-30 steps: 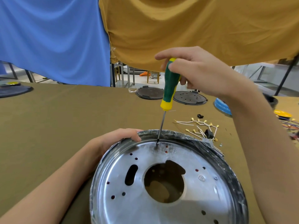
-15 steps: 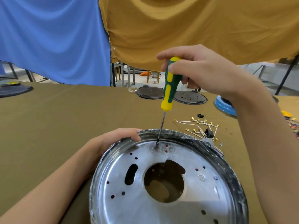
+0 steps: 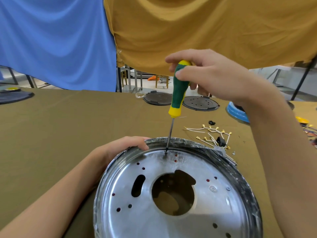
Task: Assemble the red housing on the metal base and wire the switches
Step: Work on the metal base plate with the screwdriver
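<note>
A round shiny metal base (image 3: 214, 212) with a large centre hole and several small holes lies in front of me on the brown table. Red shows through some of the small holes. My left hand (image 3: 123, 148) grips the base's far left rim. My right hand (image 3: 211, 74) holds the top of a green and yellow screwdriver (image 3: 179, 90), which stands nearly upright. Its tip sits on a screw (image 3: 166, 152) near the base's far edge. A bundle of white wires with brass terminals and a black switch (image 3: 212, 136) lies just right of the base.
Two black round discs (image 3: 158, 98) (image 3: 200, 103) lie at the table's far side. A blue round part (image 3: 237, 114) sits behind my right wrist, a yellow piece (image 3: 301, 120) and coloured wires at the right edge. Blue and ochre cloths hang behind.
My right hand has turned on the screwdriver handle, whose green and yellow stripes show a different side. The tip stays on the same screw. My left hand has not moved.
</note>
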Demonstrator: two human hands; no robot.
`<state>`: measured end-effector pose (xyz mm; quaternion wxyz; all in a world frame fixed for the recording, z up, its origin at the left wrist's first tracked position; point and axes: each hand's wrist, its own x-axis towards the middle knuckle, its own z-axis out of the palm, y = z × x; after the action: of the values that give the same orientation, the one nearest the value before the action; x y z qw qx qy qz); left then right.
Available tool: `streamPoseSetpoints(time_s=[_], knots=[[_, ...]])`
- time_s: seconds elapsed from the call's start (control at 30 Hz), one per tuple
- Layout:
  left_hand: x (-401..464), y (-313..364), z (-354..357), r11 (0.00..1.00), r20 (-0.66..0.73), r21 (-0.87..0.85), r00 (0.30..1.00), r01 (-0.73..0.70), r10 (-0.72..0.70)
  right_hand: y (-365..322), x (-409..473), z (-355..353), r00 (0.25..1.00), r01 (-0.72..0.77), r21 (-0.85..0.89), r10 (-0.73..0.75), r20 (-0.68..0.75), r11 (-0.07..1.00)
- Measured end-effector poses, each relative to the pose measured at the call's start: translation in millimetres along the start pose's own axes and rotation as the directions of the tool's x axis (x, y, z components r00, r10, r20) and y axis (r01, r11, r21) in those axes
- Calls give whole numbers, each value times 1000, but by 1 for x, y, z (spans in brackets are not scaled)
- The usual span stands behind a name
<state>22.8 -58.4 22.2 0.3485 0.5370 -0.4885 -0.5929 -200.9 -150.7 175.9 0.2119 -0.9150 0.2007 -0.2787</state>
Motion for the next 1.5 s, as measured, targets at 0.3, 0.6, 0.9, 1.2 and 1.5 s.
streamPoseSetpoints(time_s=[0.3,0.6,0.9,1.2,1.5], knots=[[1,-1,-2,1000,14,-13,1000,-6,7,0,5,9,977,-11,-231,-39,-210,973],[2,-1,-3,1000,-14,18,1000,5,-5,1,-5,-4,1000,16,35,-17,25,999],[3,-3,-4,1000,-15,27,1000,-9,9,-3,9,22,944,-58,-387,-75,-322,920],[4,-4,-7,1000,-10,15,1000,-3,3,-3,-2,4,1000,27,99,-26,-11,995],[6,-5,-8,1000,-20,22,1000,-1,2,-10,4,17,958,-103,-360,-5,-288,927]])
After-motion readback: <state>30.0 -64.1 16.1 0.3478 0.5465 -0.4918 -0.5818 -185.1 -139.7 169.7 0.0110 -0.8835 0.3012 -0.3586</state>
